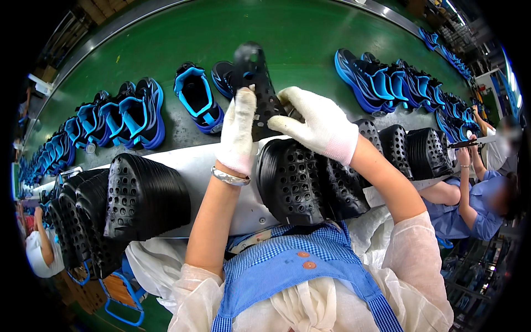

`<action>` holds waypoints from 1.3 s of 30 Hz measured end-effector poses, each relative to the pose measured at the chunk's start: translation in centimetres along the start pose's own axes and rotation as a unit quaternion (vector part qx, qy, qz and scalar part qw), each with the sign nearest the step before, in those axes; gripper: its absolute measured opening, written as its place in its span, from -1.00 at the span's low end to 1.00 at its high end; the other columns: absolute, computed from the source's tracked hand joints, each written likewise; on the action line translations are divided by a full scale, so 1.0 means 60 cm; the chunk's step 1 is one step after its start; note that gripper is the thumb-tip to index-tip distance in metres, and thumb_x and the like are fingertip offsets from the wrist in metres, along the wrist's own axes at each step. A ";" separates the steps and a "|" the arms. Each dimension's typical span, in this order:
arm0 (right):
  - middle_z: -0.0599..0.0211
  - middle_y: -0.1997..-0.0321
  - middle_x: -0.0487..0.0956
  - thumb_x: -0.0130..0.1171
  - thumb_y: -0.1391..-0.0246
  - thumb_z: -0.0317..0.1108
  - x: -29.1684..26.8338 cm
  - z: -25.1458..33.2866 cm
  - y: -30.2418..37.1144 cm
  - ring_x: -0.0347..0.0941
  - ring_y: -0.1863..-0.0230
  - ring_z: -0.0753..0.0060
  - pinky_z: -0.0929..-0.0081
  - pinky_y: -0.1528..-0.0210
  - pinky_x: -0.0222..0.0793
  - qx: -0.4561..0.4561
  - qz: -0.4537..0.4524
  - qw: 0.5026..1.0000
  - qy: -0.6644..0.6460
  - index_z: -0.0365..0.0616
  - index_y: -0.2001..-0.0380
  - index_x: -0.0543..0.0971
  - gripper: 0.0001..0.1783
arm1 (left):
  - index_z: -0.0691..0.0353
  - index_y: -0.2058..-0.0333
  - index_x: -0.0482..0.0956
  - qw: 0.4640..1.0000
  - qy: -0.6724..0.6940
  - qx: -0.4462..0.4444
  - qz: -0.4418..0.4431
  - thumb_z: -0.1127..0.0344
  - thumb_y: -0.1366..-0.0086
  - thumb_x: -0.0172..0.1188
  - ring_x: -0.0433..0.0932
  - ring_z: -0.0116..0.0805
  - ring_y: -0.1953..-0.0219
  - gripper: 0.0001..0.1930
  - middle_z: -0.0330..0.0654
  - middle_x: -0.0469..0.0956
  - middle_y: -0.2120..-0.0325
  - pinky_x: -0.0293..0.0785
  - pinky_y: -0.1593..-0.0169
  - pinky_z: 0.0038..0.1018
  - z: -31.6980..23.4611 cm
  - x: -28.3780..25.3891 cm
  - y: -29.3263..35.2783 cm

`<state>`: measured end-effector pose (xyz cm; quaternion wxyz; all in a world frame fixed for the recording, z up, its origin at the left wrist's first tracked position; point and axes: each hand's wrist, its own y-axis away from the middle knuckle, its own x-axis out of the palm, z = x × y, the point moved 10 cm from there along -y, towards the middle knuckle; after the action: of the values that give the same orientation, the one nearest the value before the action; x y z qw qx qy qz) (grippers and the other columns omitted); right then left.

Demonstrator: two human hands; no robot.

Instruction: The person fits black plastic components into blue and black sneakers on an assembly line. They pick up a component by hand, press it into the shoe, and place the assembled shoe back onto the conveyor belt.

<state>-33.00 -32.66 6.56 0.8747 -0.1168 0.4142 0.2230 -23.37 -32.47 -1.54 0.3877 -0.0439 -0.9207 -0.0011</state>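
- At the bottom of the frame lay the person's blue checked apron [287, 265] over white sleeves, with both bare forearms rising toward the centre.
- Just above it, across the middle of the frame, a white ledge [204, 166] carried upright stacks of black perforated insoles: a right stack [307, 180] under the hands and a left stack [146, 196] at centre left, more trailing off toward both edges.
- The left hand [237, 130], in a white glove with a silver bangle [229, 177] at the wrist, was closed on the lower left edge of a single black insole [255, 88], thumb side against it.
- The right hand [318, 124], also gloved, pinched the same insole at its lower right edge, fingers curled and shut upon it.
- That insole stood nearly upright at upper centre, lifted clear above the right stack and reaching up over the green belt.
- By my judgement the step in hand was the check or preparation of one insole drawn from the stack; the next move would call for a steady two-handed grip while it was turned or carried toward a shoe, without knocking the stacks over.
- Beyond the ledge ran the green belt [298, 39], with one blue-and-black shoe [198, 97] just left of the insole, a row of shoes [110, 119] at upper left and another row [387, 80] at upper right.
- At the right edge a co-worker in blue [470, 205] held a thin tool; at lower left another person in white [40, 252] showed only in part.
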 end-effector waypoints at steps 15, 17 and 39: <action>0.01 0.28 0.55 0.19 0.00 0.08 -0.009 0.049 -0.003 0.53 0.25 0.00 0.23 0.22 0.47 -0.033 -0.060 0.990 0.120 -0.23 0.28 0.44 -0.47 | 0.21 0.08 0.43 0.993 0.078 0.049 -0.073 0.13 -0.32 0.19 0.52 -0.44 0.24 -0.67 -0.27 0.50 0.24 0.54 0.15 -0.47 -0.019 0.003 0.005; 0.03 0.36 0.56 0.22 0.02 0.04 -0.007 0.054 -0.006 0.54 0.33 0.02 0.25 0.30 0.47 -0.036 -0.071 0.986 0.149 -0.22 0.34 0.46 -0.51 | 0.19 0.08 0.40 0.990 0.108 0.018 -0.088 0.06 -0.32 0.18 0.53 -0.39 0.23 -0.63 -0.25 0.48 0.26 0.56 0.16 -0.42 -0.007 0.001 0.008; -0.05 0.46 0.61 -0.05 0.03 0.03 0.049 -0.032 -0.166 0.56 0.35 -0.06 0.22 0.20 0.49 0.002 0.190 0.926 0.327 -0.16 0.53 0.67 -0.51 | 0.20 0.17 0.54 0.761 -0.633 0.127 -0.052 0.27 -0.16 0.21 0.51 -0.04 0.14 -0.73 -0.12 0.50 0.17 0.46 0.09 -0.21 0.009 -0.080 -0.003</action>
<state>-27.78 -41.23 3.26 0.6323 -0.1003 0.6919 0.3336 -20.44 -33.04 -5.34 -0.2826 0.0635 -0.9491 0.1238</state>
